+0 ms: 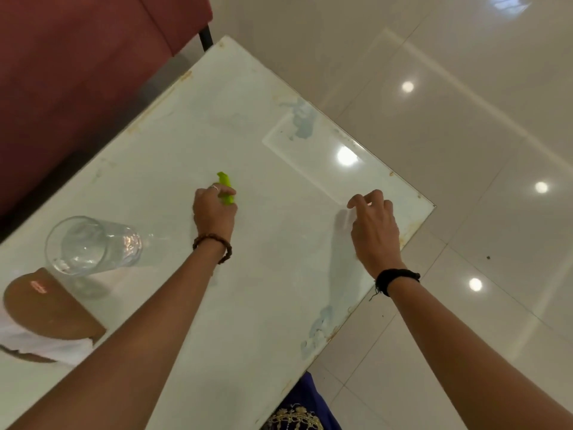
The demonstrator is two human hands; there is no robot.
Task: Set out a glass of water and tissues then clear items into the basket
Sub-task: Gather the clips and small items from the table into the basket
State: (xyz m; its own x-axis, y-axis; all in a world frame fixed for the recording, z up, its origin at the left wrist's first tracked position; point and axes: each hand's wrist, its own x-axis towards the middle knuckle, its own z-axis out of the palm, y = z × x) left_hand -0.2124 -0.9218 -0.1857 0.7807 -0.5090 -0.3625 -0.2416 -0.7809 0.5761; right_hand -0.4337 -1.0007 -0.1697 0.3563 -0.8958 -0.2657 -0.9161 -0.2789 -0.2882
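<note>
- The left hand (214,209) grips a small bright green item (225,187) on the white table (279,274), near its middle; the item's long axis runs away from the person, tilted slightly left.
- The right hand (373,225) hovers near the table's right edge, fingers loosely curled, holding nothing.
- A clear glass (90,246) stands well to the left, beside a brown round object (46,308).
- A red chair (77,72) stands past the table's far-left edge.

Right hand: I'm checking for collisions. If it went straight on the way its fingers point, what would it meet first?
Nothing visible: ahead of the right hand lies only bare table, though its height above it is unclear.
</note>
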